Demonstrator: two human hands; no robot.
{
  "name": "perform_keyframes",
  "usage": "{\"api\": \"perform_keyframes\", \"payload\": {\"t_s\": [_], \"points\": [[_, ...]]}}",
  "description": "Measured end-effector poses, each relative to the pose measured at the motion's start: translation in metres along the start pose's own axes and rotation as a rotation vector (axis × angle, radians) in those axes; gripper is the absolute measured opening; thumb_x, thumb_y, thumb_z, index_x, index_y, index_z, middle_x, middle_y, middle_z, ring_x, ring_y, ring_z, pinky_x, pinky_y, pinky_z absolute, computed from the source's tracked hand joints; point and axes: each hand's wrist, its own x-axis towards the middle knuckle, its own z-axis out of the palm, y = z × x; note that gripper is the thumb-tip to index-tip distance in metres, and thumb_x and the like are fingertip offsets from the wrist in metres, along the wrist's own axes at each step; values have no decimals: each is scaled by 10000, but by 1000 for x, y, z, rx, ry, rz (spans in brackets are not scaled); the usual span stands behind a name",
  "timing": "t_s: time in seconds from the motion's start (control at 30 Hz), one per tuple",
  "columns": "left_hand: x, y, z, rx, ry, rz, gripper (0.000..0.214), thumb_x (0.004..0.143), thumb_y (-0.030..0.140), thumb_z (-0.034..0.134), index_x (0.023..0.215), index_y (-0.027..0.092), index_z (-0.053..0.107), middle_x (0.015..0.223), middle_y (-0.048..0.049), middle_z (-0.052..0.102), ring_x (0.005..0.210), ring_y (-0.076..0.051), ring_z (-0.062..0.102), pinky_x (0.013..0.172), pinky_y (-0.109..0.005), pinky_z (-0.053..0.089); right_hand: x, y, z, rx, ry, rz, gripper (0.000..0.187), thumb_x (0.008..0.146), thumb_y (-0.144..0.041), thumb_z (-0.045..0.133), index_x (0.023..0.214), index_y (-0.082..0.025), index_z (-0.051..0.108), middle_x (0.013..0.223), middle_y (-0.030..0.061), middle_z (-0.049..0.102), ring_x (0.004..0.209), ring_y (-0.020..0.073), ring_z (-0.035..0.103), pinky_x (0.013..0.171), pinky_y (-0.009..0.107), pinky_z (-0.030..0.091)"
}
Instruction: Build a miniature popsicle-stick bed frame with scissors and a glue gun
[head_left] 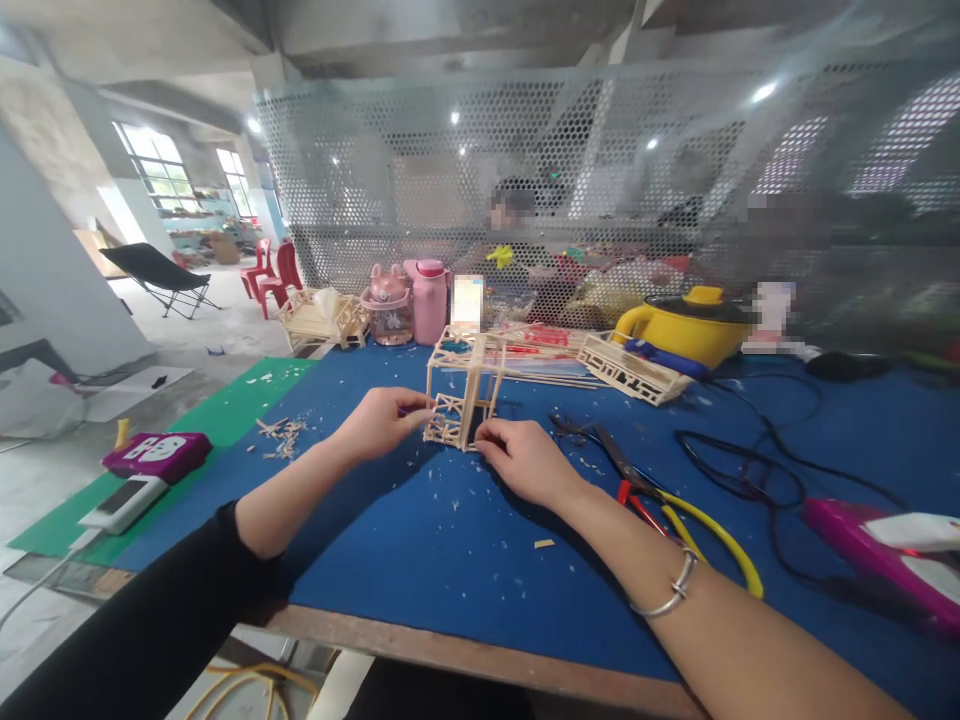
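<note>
We are at the blue desk (420, 560), and both our hands are on a small stick frame (459, 392). The stick frame stands near the middle of the desk, well back from the near edge. It is taller than it is wide, so its long way goes up and down.

Our left hand (382, 420) comes in from the left. Its fingers are pressed together on the left side of the stick frame, partway up. There may be something small and dark in the pinch, but we cannot tell what. Our right hand (525, 462) comes in from the right and sits lower. Its fingers (486, 436) are pinched on the bottom right corner of the stick frame, close to the desk. So the stick frame is right between our two hands, and both touch it.

Yellow pliers (694, 520) lie just beside our right arm. Wood bits (281, 435) lie near the left edge. A second stick piece (634, 368) and a yellow pot (690, 325) sit toward the far edge.
</note>
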Motion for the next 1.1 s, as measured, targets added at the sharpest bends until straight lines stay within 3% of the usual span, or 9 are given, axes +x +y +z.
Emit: {"api": "perform_keyframes", "payload": {"t_s": [0.13, 0.43, 0.57, 0.8, 1.1], "points": [[6, 11, 14, -87, 61, 63, 267, 804, 349, 544, 943, 196, 713, 935, -32, 731, 819, -164, 643, 740, -268, 477, -1, 2, -5, 8, 31, -89, 192, 852, -238, 469, 820, -185, 650, 775, 25, 684, 655, 124, 588, 606, 226, 384], [-10, 25, 18, -376, 113, -44, 275, 784, 383, 572, 882, 165, 710, 824, -29, 720, 751, -157, 627, 706, -270, 474, -11, -18, 2, -68, 348, -388, 136, 843, -190, 507, 808, -189, 639, 754, 19, 684, 679, 132, 594, 644, 250, 430], [-16, 26, 12, -505, 100, -60, 271, 780, 383, 583, 881, 162, 704, 811, -26, 707, 726, -138, 608, 722, -271, 469, -14, -29, -2, -86, 491, -434, 77, 806, -165, 563, 800, -175, 639, 729, 42, 642, 686, 151, 529, 661, 285, 426], [-20, 26, 10, -588, 79, -62, 232, 766, 353, 610, 862, 163, 703, 814, -22, 698, 706, -123, 588, 712, -263, 455, -15, -32, -1, -177, 461, -492, 75, 795, -158, 586, 798, -147, 660, 714, 56, 616, 687, 160, 493, 652, 317, 387], [-19, 27, 10, -595, 64, -71, 227, 773, 339, 601, 870, 157, 697, 771, -13, 681, 652, -100, 553, 666, -244, 442, -12, -37, 1, -246, 452, -457, 140, 820, -208, 573, 790, -174, 706, 636, 39, 566, 663, 159, 447, 635, 319, 333]]}}
